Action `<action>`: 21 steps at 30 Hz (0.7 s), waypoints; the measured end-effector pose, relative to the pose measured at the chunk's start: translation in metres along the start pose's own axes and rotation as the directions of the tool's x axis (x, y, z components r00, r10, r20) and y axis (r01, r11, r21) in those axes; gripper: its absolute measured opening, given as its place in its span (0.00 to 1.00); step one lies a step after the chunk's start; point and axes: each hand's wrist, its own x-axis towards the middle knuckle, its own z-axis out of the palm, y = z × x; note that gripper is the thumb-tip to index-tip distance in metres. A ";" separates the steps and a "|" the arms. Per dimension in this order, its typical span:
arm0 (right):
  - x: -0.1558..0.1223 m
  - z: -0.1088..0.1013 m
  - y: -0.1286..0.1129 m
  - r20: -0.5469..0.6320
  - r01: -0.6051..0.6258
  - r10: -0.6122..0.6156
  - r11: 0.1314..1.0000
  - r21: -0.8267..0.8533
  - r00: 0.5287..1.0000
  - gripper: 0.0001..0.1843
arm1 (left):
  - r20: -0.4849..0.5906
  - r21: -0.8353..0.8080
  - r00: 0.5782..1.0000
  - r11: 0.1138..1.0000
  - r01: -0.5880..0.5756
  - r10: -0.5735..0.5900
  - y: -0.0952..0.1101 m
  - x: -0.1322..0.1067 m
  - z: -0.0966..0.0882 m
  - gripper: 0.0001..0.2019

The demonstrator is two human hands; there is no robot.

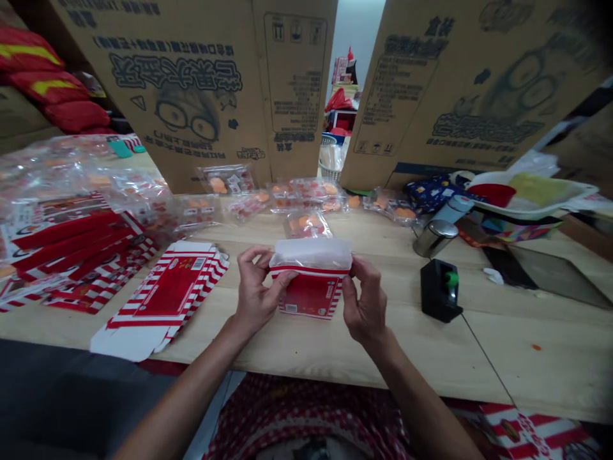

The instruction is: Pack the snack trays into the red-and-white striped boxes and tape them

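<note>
I hold a small red-and-white striped carton (310,291) upright over the wooden table (479,345), its white top flap raised. My left hand (258,291) grips the carton's left side with fingers curled round the edge and the thumb across its front. My right hand (366,300) pinches the right side near the top flap. A stack of flat, unfolded cartons of the same striped print (165,294) lies just left of my left hand.
Clear plastic packets with orange pieces (306,223) are strewn behind the carton. More flat red cartons (71,249) are piled at far left. A black tape dispenser (439,289), a metal cup (435,236) and a white tray (527,191) sit to the right. Large cardboard boxes (191,89) wall the back.
</note>
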 end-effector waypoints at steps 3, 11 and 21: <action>0.000 0.004 0.014 0.059 0.108 -0.106 0.993 -0.038 0.993 0.23 | -0.037 0.145 0.999 0.989 0.024 -0.019 -0.016 -0.009 -0.003 0.19; 0.015 -0.019 -0.006 0.218 0.223 -0.229 0.974 0.049 0.949 0.10 | 0.117 0.082 0.992 0.995 -0.053 0.043 0.006 -0.011 -0.021 0.07; 0.019 -0.018 -0.001 0.265 -0.074 -0.007 0.953 0.294 0.964 0.20 | 0.269 -0.242 0.953 0.947 0.210 -0.142 0.000 0.000 -0.020 0.14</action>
